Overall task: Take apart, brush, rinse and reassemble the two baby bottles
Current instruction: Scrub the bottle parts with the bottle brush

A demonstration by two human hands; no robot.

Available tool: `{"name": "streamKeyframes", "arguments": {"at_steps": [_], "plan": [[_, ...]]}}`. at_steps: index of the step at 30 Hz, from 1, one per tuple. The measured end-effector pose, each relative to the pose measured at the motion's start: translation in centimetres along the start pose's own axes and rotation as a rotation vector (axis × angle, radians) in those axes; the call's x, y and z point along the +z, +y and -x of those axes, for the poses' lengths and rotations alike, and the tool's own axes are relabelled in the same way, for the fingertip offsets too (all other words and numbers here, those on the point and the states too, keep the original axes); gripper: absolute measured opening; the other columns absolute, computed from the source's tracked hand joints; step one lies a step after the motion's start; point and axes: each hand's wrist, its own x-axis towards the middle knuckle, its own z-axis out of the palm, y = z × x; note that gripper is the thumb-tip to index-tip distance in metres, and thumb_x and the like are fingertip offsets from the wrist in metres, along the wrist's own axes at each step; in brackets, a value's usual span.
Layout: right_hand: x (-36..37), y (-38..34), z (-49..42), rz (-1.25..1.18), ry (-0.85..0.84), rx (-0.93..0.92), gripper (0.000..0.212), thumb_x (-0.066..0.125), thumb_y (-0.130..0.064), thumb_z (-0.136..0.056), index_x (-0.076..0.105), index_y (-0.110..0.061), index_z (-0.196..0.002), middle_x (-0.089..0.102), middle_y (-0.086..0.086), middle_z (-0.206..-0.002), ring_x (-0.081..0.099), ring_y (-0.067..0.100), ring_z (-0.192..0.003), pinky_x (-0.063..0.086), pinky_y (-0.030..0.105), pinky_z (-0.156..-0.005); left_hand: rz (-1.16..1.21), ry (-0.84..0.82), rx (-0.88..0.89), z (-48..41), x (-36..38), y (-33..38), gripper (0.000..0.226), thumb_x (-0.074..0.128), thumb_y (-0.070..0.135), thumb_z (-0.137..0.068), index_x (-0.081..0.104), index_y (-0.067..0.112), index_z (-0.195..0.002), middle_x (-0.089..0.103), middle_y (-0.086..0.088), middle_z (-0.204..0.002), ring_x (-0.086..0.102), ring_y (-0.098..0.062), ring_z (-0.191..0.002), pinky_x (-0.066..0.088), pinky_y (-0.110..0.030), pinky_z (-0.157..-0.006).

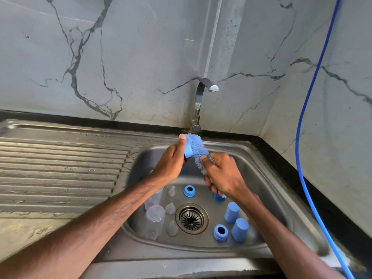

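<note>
Hands meet above the sink (267, 178): the left hand (171, 164) pinches a blue bottle piece (188, 152) against the left flank of the bottle brush (199, 151), whose long axis slants down-right into the right hand (223, 176) clenched round its handle, other bottle parts (231, 212) lying below.

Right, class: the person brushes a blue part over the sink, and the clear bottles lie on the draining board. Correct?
Not quite. The head view shows the clear bottles in the sink basin, left of the drain, not on the draining board. The rest holds: the left hand holds the blue part and the right hand works the brush on it.
</note>
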Motion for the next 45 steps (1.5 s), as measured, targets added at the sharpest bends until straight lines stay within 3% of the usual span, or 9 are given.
{"name": "streamKeyframes", "arguments": {"at_steps": [6, 8, 12, 19, 25, 28, 33, 40, 45], "plan": [[-1.6, 1.4, -0.4, 0.048, 0.004, 0.06, 0.033, 0.048, -0.031, -0.107, 0.062, -0.006, -0.092, 0.066, 0.009, -0.053, 0.053, 0.019, -0.036, 0.041, 0.026, -0.034, 0.091, -0.302, 0.038, 0.1, -0.2, -0.7, 0.016, 0.052, 0.035, -0.106, 0.062, 0.027, -0.116, 0.066, 0.006, -0.1, 0.066, -0.009, -0.084, 0.06, -0.033, -0.084], [-1.6, 1.5, -0.2, 0.039, -0.016, 0.025, 0.032, 0.049, -0.032, -0.106, 0.061, -0.007, -0.09, 0.066, 0.009, -0.054, 0.052, 0.019, -0.036, 0.04, 0.026, -0.033, 0.037, -0.283, 0.092, -0.3, -1.0, -0.5, 0.025, 0.067, 0.027, -0.099, 0.065, 0.023, -0.123, 0.075, 0.004, -0.109, 0.074, -0.011, -0.095, 0.058, -0.023, -0.086], [-1.2, 1.1, 0.2, 0.052, -0.064, -0.072, 0.031, 0.049, -0.03, -0.107, 0.06, -0.01, -0.086, 0.066, 0.012, -0.055, 0.051, 0.019, -0.035, 0.041, 0.028, -0.034, 0.061, -0.214, 0.116, -0.3, -2.2, -0.3, 0.043, 0.084, 0.011, -0.084, 0.07, 0.01, -0.125, 0.077, 0.0, -0.114, 0.073, -0.018, -0.106, 0.056, -0.035, -0.1], [-0.6, 1.2, 0.3, 0.126, -0.031, -0.113, 0.033, 0.051, -0.028, -0.105, 0.06, -0.01, -0.079, 0.065, 0.01, -0.052, 0.052, 0.016, -0.034, 0.041, 0.025, -0.036, -0.073, -0.173, 0.149, -0.4, -2.1, -0.2, 0.041, 0.087, 0.007, -0.079, 0.073, 0.005, -0.117, 0.078, -0.003, -0.108, 0.074, -0.016, -0.101, 0.058, -0.038, -0.096], [-0.8, 1.1, 0.0, 0.255, 0.036, -0.11, 0.032, 0.053, -0.029, -0.102, 0.061, -0.013, -0.075, 0.066, 0.01, -0.058, 0.058, 0.02, -0.042, 0.055, 0.047, -0.047, -0.232, -0.175, 0.196, 0.0, -1.4, 0.4, 0.039, 0.089, 0.015, -0.078, 0.077, 0.012, -0.115, 0.078, 0.004, -0.107, 0.071, 0.006, -0.087, 0.048, -0.006, -0.077], [0.4, 0.6, 0.5, 0.294, -0.014, -0.139, 0.036, 0.053, -0.037, -0.099, 0.059, -0.012, -0.075, 0.065, 0.008, -0.059, 0.06, 0.031, -0.049, 0.056, 0.048, -0.05, -0.331, -0.08, 0.181, -0.3, -2.1, -0.2, 0.031, 0.09, 0.017, -0.077, 0.078, 0.011, -0.105, 0.076, 0.006, -0.101, 0.069, 0.009, -0.079, 0.047, -0.003, -0.07], [0.0, 0.2, -0.5, 0.312, 0.047, -0.106, 0.033, 0.055, -0.033, -0.101, 0.06, -0.012, -0.076, 0.066, 0.009, -0.064, 0.065, 0.035, -0.057, 0.059, 0.051, -0.058, -0.248, -0.158, 0.183, -0.3, -1.3, -0.6, 0.033, 0.086, 0.006, -0.078, 0.077, 0.006, -0.11, 0.079, -0.004, -0.105, 0.075, -0.015, -0.096, 0.058, -0.042, -0.093], [-1.6, 1.4, -0.9, 0.087, 0.057, -0.056, 0.033, 0.052, -0.028, -0.105, 0.063, -0.017, -0.076, 0.065, 0.009, -0.052, 0.053, 0.016, -0.034, 0.04, 0.023, -0.035, 0.086, -0.366, 0.075, -0.1, -1.4, -0.1, 0.048, 0.085, 0.007, -0.082, 0.07, 0.01, -0.127, 0.077, 0.0, -0.116, 0.072, -0.015, -0.112, 0.054, -0.027, -0.1], [-2.4, 2.3, -0.6, -0.121, -0.027, 0.041, 0.037, 0.054, -0.034, -0.106, 0.066, -0.006, -0.085, 0.064, 0.009, -0.055, 0.051, 0.02, -0.036, 0.038, 0.022, -0.034, 0.461, -0.359, -0.095, 0.0, -1.0, 0.2, 0.044, 0.079, 0.013, -0.083, 0.07, 0.005, -0.125, 0.074, -0.01, -0.122, 0.068, -0.022, -0.12, 0.053, -0.03, -0.103]]}}
